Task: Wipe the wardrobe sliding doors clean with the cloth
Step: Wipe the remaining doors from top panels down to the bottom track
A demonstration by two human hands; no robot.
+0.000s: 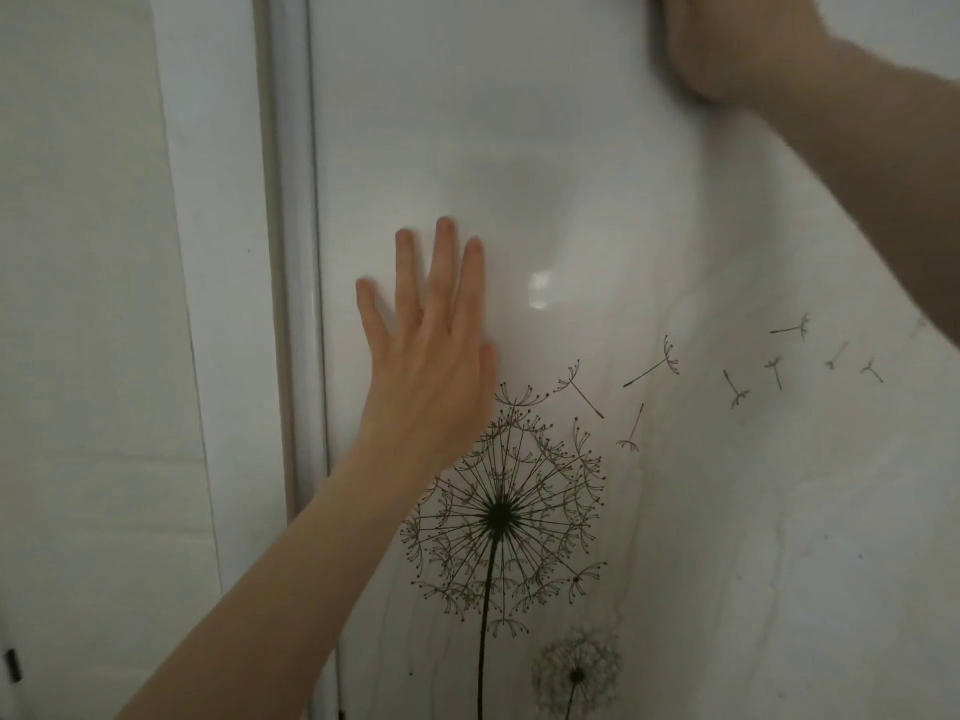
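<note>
Wardrobe sliding door (571,148), one glossy white panel, fills the view, with one frame strip (291,252) along its left. Two printed dandelions (501,511) sit low on it. The left hand (431,356) presses flat on the panel, fingers straight and spread. The right hand (737,44) is blurred and cut off at the top edge, so I cannot tell its grip.

White wall (78,304) at left, faintly textured. Small dark fitting (13,665) at its lower left edge, too small to identify.
</note>
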